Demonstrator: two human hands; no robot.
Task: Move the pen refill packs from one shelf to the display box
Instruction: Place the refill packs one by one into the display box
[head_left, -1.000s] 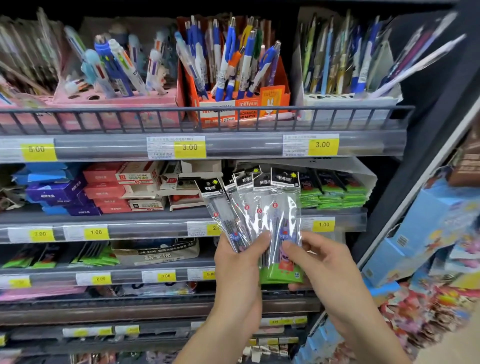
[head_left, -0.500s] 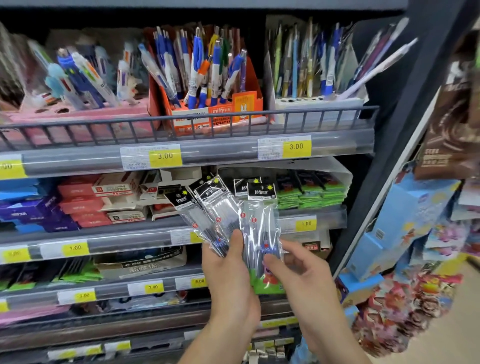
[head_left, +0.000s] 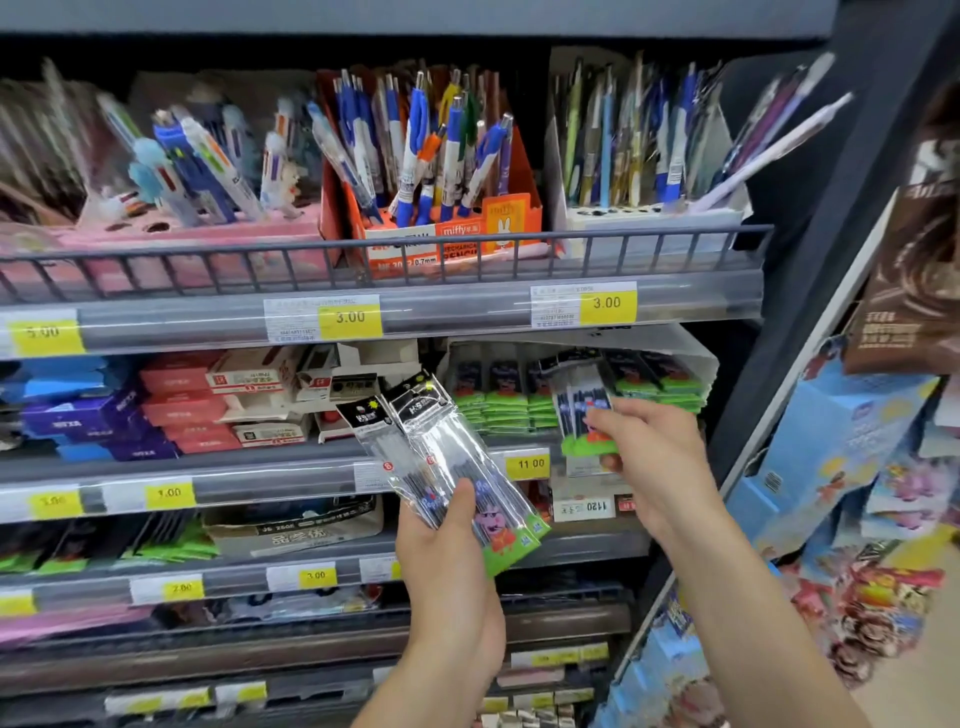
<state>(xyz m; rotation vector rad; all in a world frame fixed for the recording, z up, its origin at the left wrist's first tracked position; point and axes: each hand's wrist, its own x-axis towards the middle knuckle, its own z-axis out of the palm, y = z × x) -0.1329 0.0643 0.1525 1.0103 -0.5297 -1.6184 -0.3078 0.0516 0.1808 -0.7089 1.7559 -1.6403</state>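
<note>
Two bundles of refill packs are in play. The right hand (head_left: 657, 457) pinches a small bundle of packs (head_left: 584, 410) between thumb and curled fingers, holding it just at the front edge of the white display box (head_left: 696, 358), which sits at the right end of the second shelf and already holds a row of matching green-footed packs (head_left: 644, 384). The left hand (head_left: 447, 566) grips a fanned bundle of refill packs (head_left: 447, 462), thumb pressed across their face, the other fingers hidden behind; it is held in front of the shelves, left of the box and lower. By my reading the task is midway: some packs lie in the box, one bundle is about to go in, and the fanned bundle is left. How many remain on the source shelf cannot be told.
</note>
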